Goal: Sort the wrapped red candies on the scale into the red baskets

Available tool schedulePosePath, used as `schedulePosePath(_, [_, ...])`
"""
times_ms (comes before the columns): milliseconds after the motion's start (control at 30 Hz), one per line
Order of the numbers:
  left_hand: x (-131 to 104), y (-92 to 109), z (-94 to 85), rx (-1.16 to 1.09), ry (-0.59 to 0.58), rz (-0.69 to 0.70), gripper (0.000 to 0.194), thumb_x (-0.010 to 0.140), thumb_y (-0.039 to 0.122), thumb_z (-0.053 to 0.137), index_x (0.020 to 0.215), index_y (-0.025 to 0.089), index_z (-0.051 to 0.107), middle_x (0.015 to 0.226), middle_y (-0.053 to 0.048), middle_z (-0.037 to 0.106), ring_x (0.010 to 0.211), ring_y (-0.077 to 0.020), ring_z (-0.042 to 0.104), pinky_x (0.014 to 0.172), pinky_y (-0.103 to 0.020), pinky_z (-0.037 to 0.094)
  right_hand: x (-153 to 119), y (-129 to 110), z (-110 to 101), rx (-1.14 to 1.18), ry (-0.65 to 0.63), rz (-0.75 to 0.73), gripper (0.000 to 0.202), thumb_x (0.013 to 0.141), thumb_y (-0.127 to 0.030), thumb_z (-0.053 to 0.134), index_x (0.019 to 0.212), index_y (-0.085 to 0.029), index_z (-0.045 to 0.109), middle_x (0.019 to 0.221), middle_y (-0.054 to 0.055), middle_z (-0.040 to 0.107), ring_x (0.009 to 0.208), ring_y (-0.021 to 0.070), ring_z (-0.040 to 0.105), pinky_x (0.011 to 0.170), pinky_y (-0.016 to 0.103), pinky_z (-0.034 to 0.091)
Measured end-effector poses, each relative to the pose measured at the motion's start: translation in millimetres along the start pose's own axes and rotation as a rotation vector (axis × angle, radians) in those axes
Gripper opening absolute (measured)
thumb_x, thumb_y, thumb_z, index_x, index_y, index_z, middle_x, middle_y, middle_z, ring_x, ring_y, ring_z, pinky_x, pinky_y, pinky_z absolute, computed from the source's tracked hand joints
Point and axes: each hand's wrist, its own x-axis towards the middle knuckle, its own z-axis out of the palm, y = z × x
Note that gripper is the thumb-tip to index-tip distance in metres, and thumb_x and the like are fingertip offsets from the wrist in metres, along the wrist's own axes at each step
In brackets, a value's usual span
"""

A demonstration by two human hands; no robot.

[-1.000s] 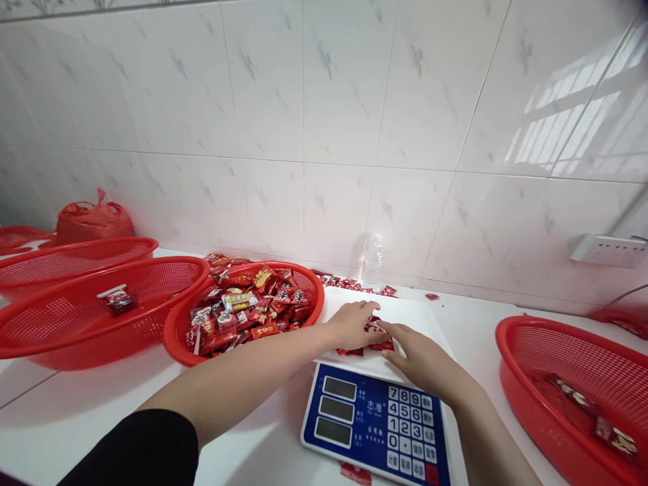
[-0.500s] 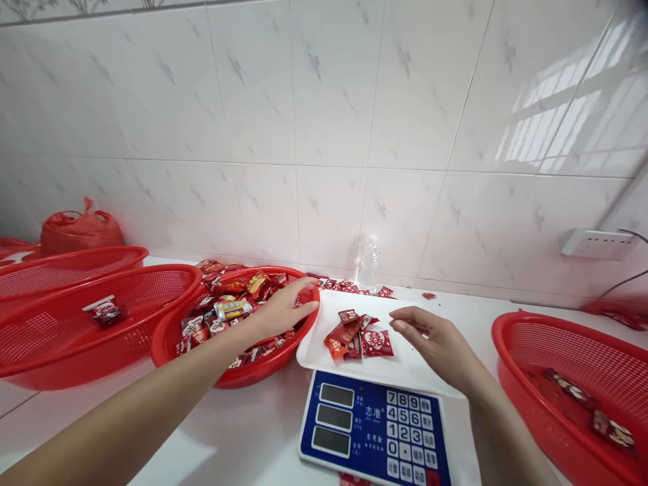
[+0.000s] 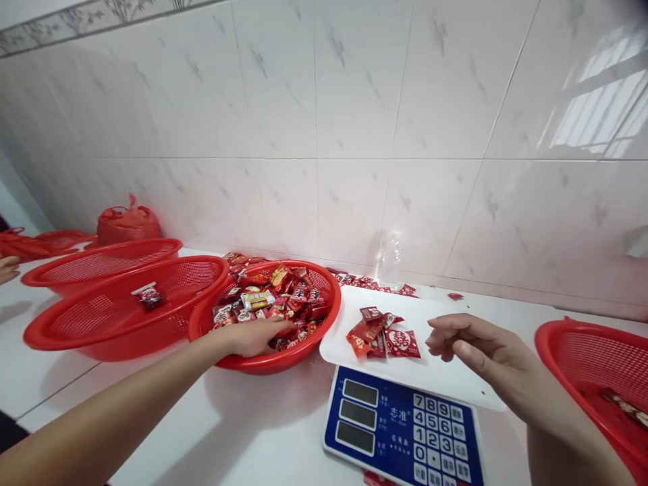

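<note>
My left hand (image 3: 260, 336) reaches into a red basket (image 3: 331, 317) of wrapped sweets (image 3: 258, 299), near its front; its fingertips are among the wrappers, and whether they grip any is hidden. Over the right side of a white scale tray (image 3: 445, 378) hovers my right hand (image 3: 476, 341), fingers apart and slightly curled, nothing in it. Several red packets (image 3: 374, 332) lie in a small pile on the tray, just left of that hand. In front is the blue scale keypad panel (image 3: 399, 432), its displays blank.
Two red baskets (image 3: 126, 307) stand at the left, one holding a packet. Behind them sits a red bag (image 3: 127, 223). Another red basket (image 3: 597, 337) is at the right. A clear bottle (image 3: 391, 260) stands by the wall. Another person's hand (image 3: 9, 268) shows far left.
The view has swung left. My left hand has gone from the basket's right rim down into the sweets at its front. My right hand's fingers have spread somewhat.
</note>
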Motion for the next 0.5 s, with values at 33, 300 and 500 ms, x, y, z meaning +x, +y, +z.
schedulePosePath(33, [2, 2, -0.7, 0.028, -0.011, 0.002, 0.065, 0.075, 0.033, 0.056, 0.138, 0.032, 0.039, 0.135, -0.008, 0.049, 0.115, -0.0302, 0.052, 0.093, -0.036, 0.042, 1, -1, 2, -0.014, -0.005, 0.014, 0.022, 0.090, -0.036, 0.050, 0.110, -0.030, 0.058, 0.091, 0.003, 0.064, 0.083, 0.0156, 0.058, 0.075, 0.029, 0.051])
schedulePosePath(300, [19, 12, -6.1, 0.055, 0.055, 0.044, 0.032, 0.076, 0.024, 0.055, 0.106, 0.022, 0.065, 0.107, -0.009, 0.060, 0.095, -0.0248, 0.059, 0.081, -0.032, 0.045, 5, -2, 5, -0.097, -0.031, 0.070, 0.026, 0.088, -0.039, 0.053, 0.110, -0.027, 0.060, 0.092, 0.004, 0.064, 0.086, 0.0180, 0.059, 0.074, 0.032, 0.051])
schedulePosePath(500, [19, 8, -8.7, 0.005, 0.080, 0.040, 0.021, 0.078, 0.021, 0.052, 0.095, 0.021, 0.064, 0.100, -0.005, 0.065, 0.090, -0.0212, 0.060, 0.076, -0.027, 0.045, 6, -12, 7, -0.064, -0.085, 0.098, 0.022, 0.088, -0.038, 0.054, 0.106, -0.028, 0.060, 0.093, 0.002, 0.064, 0.088, 0.0160, 0.059, 0.080, 0.031, 0.049])
